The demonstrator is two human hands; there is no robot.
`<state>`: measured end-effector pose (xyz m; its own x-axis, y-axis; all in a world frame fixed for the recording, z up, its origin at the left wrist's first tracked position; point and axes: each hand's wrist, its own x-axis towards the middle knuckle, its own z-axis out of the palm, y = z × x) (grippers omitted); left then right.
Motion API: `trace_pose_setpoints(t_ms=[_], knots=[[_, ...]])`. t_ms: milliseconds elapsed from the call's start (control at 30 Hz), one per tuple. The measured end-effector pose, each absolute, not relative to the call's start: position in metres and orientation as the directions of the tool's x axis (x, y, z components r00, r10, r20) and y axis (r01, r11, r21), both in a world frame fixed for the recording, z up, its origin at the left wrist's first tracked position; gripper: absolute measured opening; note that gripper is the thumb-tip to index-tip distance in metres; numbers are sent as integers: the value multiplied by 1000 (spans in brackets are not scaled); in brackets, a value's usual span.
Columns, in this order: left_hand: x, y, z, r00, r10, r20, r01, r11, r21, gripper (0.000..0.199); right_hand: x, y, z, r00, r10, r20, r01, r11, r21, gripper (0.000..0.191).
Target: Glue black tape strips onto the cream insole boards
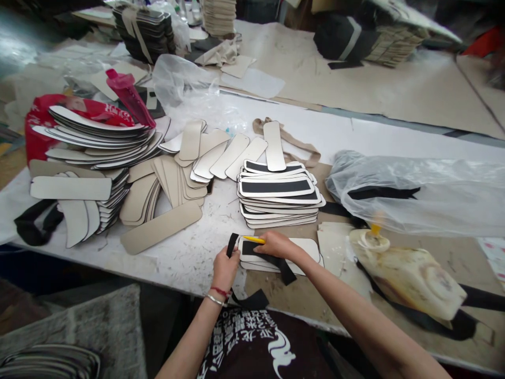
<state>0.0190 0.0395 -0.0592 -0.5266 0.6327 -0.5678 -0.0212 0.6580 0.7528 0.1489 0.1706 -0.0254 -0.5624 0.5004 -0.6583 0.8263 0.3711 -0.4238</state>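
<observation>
Through the head view I had the left hand (224,271) pinching a black strip (232,243), which bent up beside the left end of a pale panel (310,246). The right hand (278,246) gripped a slender yellow tool (253,239), its tip over that same end; whether it was a pen or a brush, I couldn't tell. The panel lay on other pale pieces near the worktop's front edge, partly covered by my right hand and a dangling black end.

As I judged it, good work here called for light tension on the strip, a low angle on the tool and the right wrist braced, so that the panel didn't skate on the pieces beneath. The loose end could have snagged or dragged askew, so I'd have wanted it laid straight and clear of my fingers.

The worktop (169,263) was white and gritty with specks and thread scraps, with brown cardboard (272,287) under the right side. Just beyond the hands rose a stack of panels with black centres (278,187). Plain panels (177,184) fanned out to the left; a stained bottle (418,276) lay at the right, near clear plastic (445,195). A second surface (288,58) behind carried tied bundles (144,31).
</observation>
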Motion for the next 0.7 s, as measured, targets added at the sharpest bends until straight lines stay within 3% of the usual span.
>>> trace_pose_setpoints(t_ms=[333, 700], knots=[[24, 60, -55, -586, 604, -540, 157, 739, 655, 20, 146, 172, -28, -524, 482, -702, 843, 408, -350, 33], [25, 59, -55, -572, 646, -505, 229, 717, 658, 10, 147, 173, -31, -515, 504, -694, 850, 408, -334, 40]])
